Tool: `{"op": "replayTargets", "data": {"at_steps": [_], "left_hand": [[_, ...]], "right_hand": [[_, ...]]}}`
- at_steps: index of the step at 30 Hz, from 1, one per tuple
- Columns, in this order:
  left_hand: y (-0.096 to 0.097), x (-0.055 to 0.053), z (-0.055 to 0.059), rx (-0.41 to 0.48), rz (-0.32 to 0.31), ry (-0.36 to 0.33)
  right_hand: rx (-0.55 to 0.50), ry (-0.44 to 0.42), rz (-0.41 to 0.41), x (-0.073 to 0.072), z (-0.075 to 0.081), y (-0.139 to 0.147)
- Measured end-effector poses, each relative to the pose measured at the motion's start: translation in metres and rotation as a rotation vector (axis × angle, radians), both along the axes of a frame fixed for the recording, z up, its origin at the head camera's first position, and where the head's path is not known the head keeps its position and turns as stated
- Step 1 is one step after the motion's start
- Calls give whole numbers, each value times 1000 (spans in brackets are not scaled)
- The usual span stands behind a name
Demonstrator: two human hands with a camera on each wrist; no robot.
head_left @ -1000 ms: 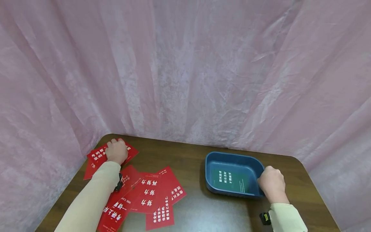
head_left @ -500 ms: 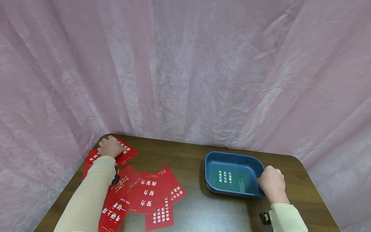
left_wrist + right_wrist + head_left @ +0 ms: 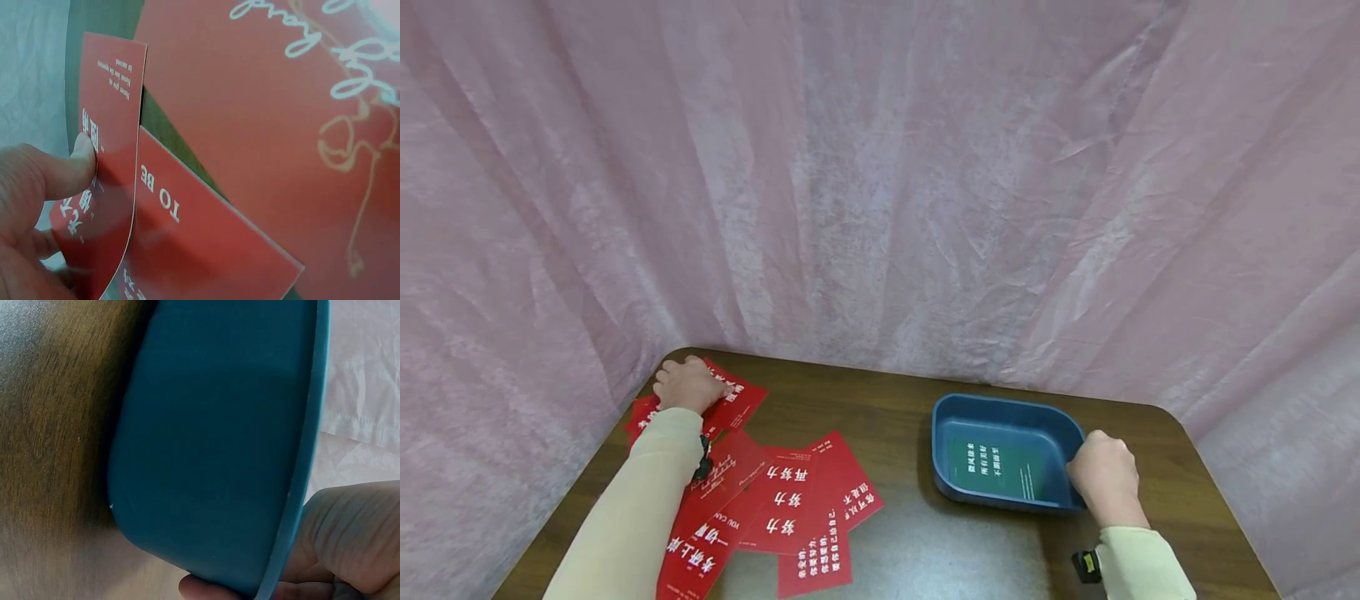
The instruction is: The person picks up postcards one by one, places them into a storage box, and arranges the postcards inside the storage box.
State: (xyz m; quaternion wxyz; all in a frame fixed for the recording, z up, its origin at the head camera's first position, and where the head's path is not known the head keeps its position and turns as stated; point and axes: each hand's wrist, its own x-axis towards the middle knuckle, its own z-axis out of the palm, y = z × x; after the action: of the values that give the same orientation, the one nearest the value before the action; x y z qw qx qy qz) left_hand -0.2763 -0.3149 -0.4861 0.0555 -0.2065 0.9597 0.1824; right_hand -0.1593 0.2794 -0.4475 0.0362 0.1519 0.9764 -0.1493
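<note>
At the table's far left corner, my left hand (image 3: 688,385) pinches a red card (image 3: 115,81) with white print. In the left wrist view the thumb lies on the card's printed face and fingers are behind it; the card is bent and lifted on edge. Another red card (image 3: 187,212) lies beside it, partly covered. On the right, my right hand (image 3: 1105,471) grips the near right end of a blue plastic basin (image 3: 1000,414), its fingers curled over the rim. A green card (image 3: 988,468) with white characters lies flat in the basin.
Several red cards (image 3: 786,500) overlap across the left and front of the brown wooden table (image 3: 850,396). A pink curtain (image 3: 880,208) hangs right behind the table and along its sides.
My left hand has shifted left over the far cards, and the card under it has turned and slid slightly right. The right hand and basin have stayed in place.
</note>
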Motion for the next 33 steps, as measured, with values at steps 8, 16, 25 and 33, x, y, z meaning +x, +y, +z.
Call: {"op": "replayTargets", "data": {"at_steps": [8,16,25,33], "left_hand": [[6,-5,-7,11,30,43],[4,-5,-10,10,17,56],[18,-11,-6,-32,-148,138],[50,-15,16,32,-237,281]], "right_hand": [[-7,-22,-3,-1,-2,-1],[3,-5,-4,-10,-7,-3],[-10,-9,-9,-18,-9,-4],[-13,-21,-20,-24,-12,-4]]}}
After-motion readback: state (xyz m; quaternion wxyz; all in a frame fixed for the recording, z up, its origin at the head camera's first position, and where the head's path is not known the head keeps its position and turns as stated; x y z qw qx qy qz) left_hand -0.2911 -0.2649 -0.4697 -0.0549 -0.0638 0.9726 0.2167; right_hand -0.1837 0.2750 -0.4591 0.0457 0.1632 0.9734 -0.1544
